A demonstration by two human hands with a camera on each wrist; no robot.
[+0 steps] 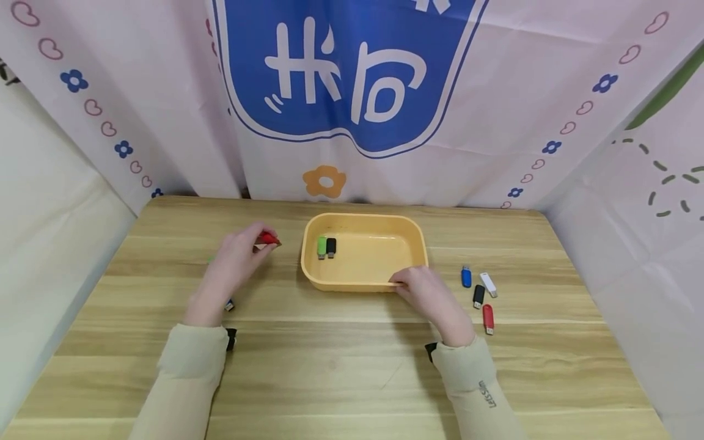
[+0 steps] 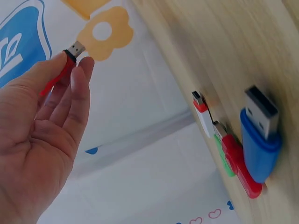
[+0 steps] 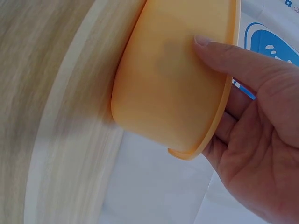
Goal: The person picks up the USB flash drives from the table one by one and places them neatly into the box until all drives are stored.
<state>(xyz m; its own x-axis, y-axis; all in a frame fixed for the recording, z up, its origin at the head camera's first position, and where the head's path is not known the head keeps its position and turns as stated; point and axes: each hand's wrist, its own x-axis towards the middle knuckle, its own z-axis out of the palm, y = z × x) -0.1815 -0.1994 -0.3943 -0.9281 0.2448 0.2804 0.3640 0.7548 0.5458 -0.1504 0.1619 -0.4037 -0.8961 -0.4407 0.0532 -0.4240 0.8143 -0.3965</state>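
Note:
Between thumb and fingers, my left hand [image 1: 233, 260] pinches a red USB stick [image 2: 60, 72], its metal plug pointing away from the palm. That hand is raised above the table, left of a yellow plastic bin [image 1: 363, 287]. My right hand [image 1: 431, 297] grips the bin's near rim toward its right corner, thumb on the outside wall and fingers over the inside. In the bin, a green USB stick [image 1: 321, 247] and a black USB stick [image 1: 331, 247] lie side by side at the left.
Under the left hand lie a blue USB stick [image 2: 260, 140], a red one [image 2: 240, 165], a green one [image 2: 225, 156] and a white-and-red one [image 2: 203, 114]. Right of the bin are blue [image 1: 466, 277], white [image 1: 488, 285], black [image 1: 479, 296] and red [image 1: 488, 319] sticks. A printed curtain [image 1: 473, 177] hangs behind the table.

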